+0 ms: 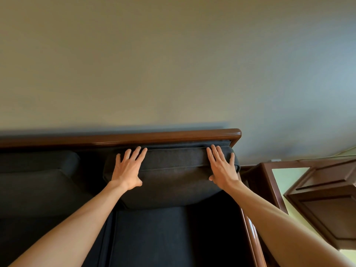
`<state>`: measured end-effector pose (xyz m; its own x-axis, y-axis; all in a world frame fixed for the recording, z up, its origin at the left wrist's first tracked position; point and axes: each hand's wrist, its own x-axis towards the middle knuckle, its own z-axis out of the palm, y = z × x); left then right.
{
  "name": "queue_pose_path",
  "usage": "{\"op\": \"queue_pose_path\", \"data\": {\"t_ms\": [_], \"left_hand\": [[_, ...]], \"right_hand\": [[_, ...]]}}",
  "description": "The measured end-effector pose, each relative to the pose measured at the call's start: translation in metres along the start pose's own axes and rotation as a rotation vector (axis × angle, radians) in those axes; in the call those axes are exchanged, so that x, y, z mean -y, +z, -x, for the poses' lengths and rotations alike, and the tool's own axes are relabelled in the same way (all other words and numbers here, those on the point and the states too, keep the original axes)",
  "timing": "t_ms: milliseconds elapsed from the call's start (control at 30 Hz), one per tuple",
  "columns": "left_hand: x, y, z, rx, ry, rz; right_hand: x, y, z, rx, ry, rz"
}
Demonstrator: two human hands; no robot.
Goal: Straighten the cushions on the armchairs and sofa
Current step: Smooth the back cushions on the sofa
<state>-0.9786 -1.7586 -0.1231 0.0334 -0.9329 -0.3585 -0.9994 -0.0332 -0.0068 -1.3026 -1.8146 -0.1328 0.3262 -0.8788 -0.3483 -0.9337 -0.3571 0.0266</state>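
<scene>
A dark grey back cushion [173, 178] leans against the back of a sofa with a brown wooden frame [173, 136], at the sofa's right end. My left hand [128, 169] lies flat on the cushion's upper left part, fingers spread. My right hand [222, 167] lies flat on its upper right part, fingers over the top edge and thumb on the front. Neither hand grips anything. A second dark back cushion [38, 170] stands to the left. The dark seat cushion [154, 237] lies below.
A plain wall [173, 64] rises behind the sofa. The sofa's wooden right armrest [250, 228] runs toward me. To the right stands a dark wooden side table [256, 182] and a brown wooden cabinet [327, 205].
</scene>
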Motion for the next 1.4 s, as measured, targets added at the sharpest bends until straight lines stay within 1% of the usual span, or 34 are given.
{"op": "queue_pose_path", "data": {"t_ms": [200,300,533,667,800,933,1033,1133,1200,1300,1400], "left_hand": [[0.007,0.011,0.016,-0.057,0.033,0.035],[0.012,0.011,0.024,-0.053,0.048,0.076],[0.04,0.006,0.054,-0.031,0.088,0.1],[0.049,0.011,0.062,0.09,0.098,0.106],[0.05,0.003,0.058,0.099,0.117,0.026],[0.049,-0.005,0.051,0.115,0.144,0.038],[0.054,-0.019,0.034,0.177,0.133,0.066],[0.063,-0.022,0.017,0.242,0.101,0.075],[0.069,-0.018,0.01,0.208,0.088,0.075],[0.075,-0.007,0.01,0.074,0.104,0.091],[0.078,0.002,0.014,0.05,0.116,0.155]], "right_hand": [[0.006,-0.003,0.001,0.032,0.015,-0.032],[0.015,-0.002,0.007,0.039,0.003,-0.025],[0.068,-0.014,0.021,0.021,-0.016,0.005],[0.089,-0.016,0.026,0.126,-0.02,0.052],[0.095,-0.015,0.036,0.105,0.022,0.074],[0.083,-0.028,0.027,0.15,-0.044,0.208],[0.081,-0.04,0.009,0.157,-0.064,0.165],[0.085,-0.037,-0.006,0.121,-0.063,0.053],[0.086,-0.03,-0.008,0.082,-0.058,-0.002],[0.084,-0.014,-0.002,-0.016,0.0,-0.022],[0.085,-0.008,0.001,-0.013,0.016,-0.001]]}}
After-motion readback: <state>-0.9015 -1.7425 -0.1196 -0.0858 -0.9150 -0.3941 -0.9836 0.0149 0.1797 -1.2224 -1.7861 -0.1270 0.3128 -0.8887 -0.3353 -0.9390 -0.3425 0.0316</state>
